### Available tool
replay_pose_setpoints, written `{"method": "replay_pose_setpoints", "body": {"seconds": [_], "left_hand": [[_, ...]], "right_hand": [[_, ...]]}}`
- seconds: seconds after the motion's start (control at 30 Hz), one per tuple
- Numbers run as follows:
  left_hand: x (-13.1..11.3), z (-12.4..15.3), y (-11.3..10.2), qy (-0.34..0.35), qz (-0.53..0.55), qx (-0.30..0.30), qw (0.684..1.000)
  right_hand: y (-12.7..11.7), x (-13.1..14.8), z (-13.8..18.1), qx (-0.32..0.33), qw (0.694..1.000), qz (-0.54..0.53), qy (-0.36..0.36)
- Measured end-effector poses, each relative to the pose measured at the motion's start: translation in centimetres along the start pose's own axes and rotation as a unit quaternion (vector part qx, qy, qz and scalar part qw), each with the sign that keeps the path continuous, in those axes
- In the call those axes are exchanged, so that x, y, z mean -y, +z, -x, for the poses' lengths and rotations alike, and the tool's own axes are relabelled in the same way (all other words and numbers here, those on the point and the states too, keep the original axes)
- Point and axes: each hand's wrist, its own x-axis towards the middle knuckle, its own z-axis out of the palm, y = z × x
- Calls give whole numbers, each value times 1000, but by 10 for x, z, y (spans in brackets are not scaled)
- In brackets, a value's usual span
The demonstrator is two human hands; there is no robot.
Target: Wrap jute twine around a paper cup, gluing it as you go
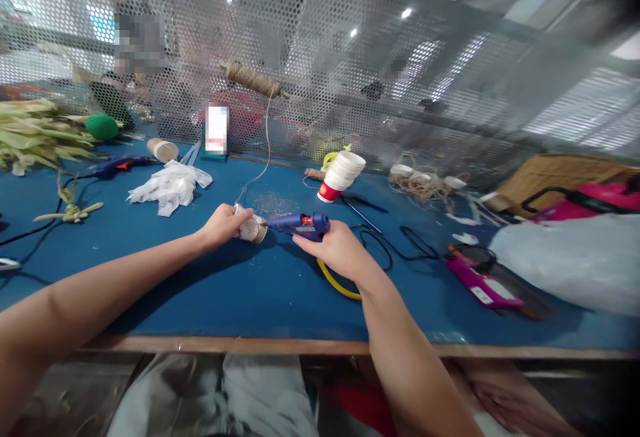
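Observation:
My left hand [223, 224] grips a small paper cup [251, 228] tilted on its side, with twine around its rim end. A strand of twine [269, 132] runs from the cup up to a wound spool [253, 79] on the mesh screen. In my right hand [336, 248] is a blue glue gun [300, 224], fingers wrapped round its handle. The gun's nozzle points left and meets, or nearly meets, the twine-wrapped end of the cup; exact contact is too small to tell.
Stacked paper cups [341, 176] stand behind the glue gun. A crumpled white plastic bag [173, 184] and another blue glue gun [120, 166] lie at left. At right are a magenta power strip [483, 284], black cables [420, 244] and a large white bag [570, 257]. A perforated metal screen [320, 44] closes the back.

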Motion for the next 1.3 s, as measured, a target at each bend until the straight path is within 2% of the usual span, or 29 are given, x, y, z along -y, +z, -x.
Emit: {"method": "replay_pose_setpoints", "body": {"seconds": [0.27, 0.77, 1.3], "left_hand": [[2, -3, 0, 8, 5, 4, 1000], [11, 1, -1, 75, -109, 1, 991], [13, 1, -2, 109, -140, 14, 984]], "right_hand": [[0, 3, 3, 13, 1000, -13, -7], [0, 0, -5, -1, 1000, 13, 4], [-3, 0, -3, 12, 1000, -13, 7]]}}
